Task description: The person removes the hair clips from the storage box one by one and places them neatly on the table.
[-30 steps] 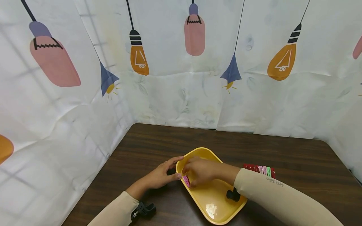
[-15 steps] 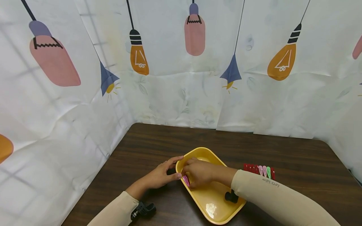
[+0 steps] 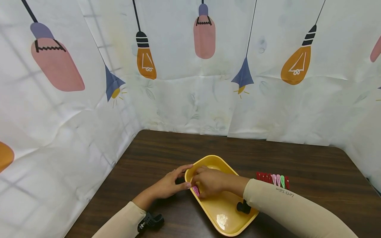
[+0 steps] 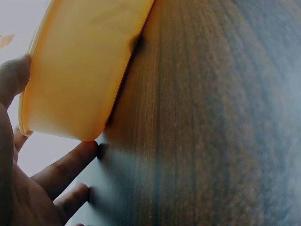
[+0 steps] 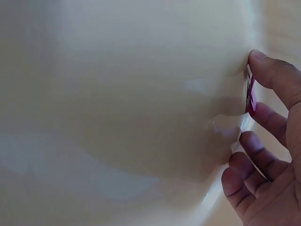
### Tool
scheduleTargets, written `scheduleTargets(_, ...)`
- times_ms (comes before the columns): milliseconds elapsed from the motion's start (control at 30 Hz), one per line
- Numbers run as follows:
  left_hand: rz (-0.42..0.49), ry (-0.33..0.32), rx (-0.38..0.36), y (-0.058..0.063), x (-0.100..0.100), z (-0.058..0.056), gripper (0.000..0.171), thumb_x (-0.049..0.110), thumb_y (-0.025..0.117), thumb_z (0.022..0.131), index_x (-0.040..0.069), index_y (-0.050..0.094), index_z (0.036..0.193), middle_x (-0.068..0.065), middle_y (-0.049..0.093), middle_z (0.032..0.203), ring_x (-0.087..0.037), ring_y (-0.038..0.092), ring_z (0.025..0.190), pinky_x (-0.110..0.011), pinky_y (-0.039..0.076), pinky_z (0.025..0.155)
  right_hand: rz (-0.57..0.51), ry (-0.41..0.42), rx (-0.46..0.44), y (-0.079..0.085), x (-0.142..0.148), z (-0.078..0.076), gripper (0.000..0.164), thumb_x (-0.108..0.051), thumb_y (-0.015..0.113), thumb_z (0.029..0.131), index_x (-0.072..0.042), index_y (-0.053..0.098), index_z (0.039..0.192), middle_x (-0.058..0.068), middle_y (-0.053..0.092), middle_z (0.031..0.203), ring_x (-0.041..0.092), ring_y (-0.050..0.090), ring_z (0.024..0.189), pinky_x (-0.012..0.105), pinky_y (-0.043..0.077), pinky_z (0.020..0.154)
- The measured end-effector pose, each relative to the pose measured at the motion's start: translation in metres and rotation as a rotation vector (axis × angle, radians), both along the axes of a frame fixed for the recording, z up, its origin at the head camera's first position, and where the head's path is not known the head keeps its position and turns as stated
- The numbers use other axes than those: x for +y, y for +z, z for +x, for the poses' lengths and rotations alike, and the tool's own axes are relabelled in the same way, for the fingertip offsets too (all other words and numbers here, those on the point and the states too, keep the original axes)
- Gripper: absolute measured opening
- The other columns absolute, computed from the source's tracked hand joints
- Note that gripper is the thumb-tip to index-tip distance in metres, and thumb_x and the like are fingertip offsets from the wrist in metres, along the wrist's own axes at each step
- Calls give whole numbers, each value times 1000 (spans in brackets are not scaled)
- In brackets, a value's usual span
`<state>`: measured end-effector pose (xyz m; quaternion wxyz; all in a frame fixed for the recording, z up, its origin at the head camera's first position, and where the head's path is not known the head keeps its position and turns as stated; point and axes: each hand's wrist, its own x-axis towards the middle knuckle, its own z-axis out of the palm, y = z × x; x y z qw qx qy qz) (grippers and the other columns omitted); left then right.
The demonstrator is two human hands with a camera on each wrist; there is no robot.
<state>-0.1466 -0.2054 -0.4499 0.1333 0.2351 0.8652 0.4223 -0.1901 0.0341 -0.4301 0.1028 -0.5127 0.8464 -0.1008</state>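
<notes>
A yellow plastic tray [image 3: 227, 213] lies slanted on the table. Inside it, my right hand [image 3: 209, 181] reaches to the left end wall, where a pink hair clip [image 3: 195, 190] stands. From the right wrist view, that hand [image 5: 270, 136] has its thumb on the upper end of the hair clip [image 5: 251, 92] and its index finger at the lower end. Outside the same corner, my left hand [image 3: 168, 186] rests thumb and index fingertip on the rim. The left wrist view shows its other fingers [image 4: 66, 172], fairly straight, against the tray's outer base [image 4: 75, 84] and the table.
Right of the tray, partly behind the right sleeve [image 3: 285, 201], a row of hair clips [image 3: 272, 178] in dark red, pink and green lies on the brown wooden table [image 3: 178, 148]. A patterned white sheet [image 3: 184, 99] hangs behind and at the left.
Over the last second my right hand has settled and its fingers have closed on the pink hair clip, the forearm shifting slightly left. My left hand and the tray stay nearly still.
</notes>
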Motion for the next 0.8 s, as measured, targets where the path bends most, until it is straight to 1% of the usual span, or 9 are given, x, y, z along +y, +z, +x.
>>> scheduleTargets(167,-6,4,-4,0,0,0,65,42,64,102,34,33,159,-2,50,151,-23,54,132,-64,32,110,4,-7,9,-2,0,-2,36,-38,88,78,-26,76,110,-8,59,116,12,51,114,26,45,98)
scheduleTargets(233,-8,7,-13,0,0,0,66,43,65,102,35,33,159,-1,50,150,-22,54,132,-64,32,110,4,-15,8,1,1,-2,37,-39,87,78,-25,76,111,-10,61,115,12,53,113,27,46,96)
scheduleTargets(333,-6,5,-18,-1,0,0,67,44,65,101,36,33,159,-1,51,149,-22,54,132,-65,32,110,-5,-10,5,6,2,-4,39,-35,85,81,-20,74,115,-10,65,114,12,56,112,28,45,99)
scheduleTargets(467,-4,-3,-9,-2,-1,-1,67,43,65,102,34,33,159,-2,51,150,-24,54,133,-67,32,109,-27,-15,-39,15,7,-8,41,-26,82,84,-11,72,120,-5,68,115,14,60,112,30,45,102)
scheduleTargets(600,-4,-5,2,-2,-1,-1,66,42,64,102,34,33,159,-2,50,151,-24,54,132,-67,33,108,-43,-40,-91,25,12,-12,41,-24,83,85,-10,71,121,-7,69,111,11,60,106,29,48,97)
scheduleTargets(700,-3,-5,5,-1,-1,0,66,41,65,102,34,33,159,-1,50,151,-24,55,132,-67,32,109,-50,-42,-104,31,15,-14,40,-25,82,85,-11,71,121,-10,68,106,9,62,101,26,50,92)
scheduleTargets(800,-1,-4,2,0,0,0,66,41,65,101,34,33,159,-1,49,152,-23,55,133,-67,32,109,-54,-46,-112,35,18,-15,40,-26,83,85,-12,72,121,-11,68,104,11,65,99,26,50,89)
